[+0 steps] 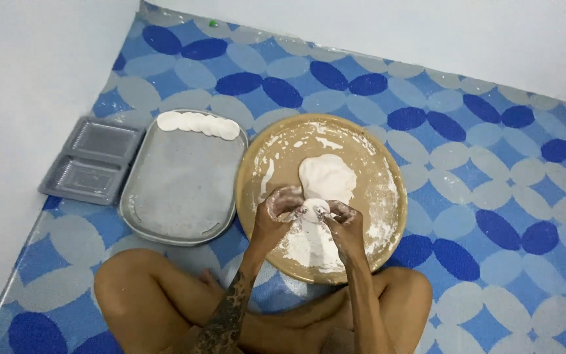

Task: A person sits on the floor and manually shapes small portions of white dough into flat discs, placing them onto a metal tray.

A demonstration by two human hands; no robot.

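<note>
Left hand [275, 213] and right hand [342, 219] both pinch a small dough piece [312, 211] over the round tray [388, 216]; dough lump [327, 176] at twelve o'clock; metal tray [178, 190] at nine.

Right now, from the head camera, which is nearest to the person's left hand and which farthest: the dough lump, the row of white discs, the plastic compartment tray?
1. Dough lump, just beyond the left hand, on the round board.
2. Row of white discs, up-left, on the metal tray.
3. Plastic compartment tray, far left by the wall.
</note>
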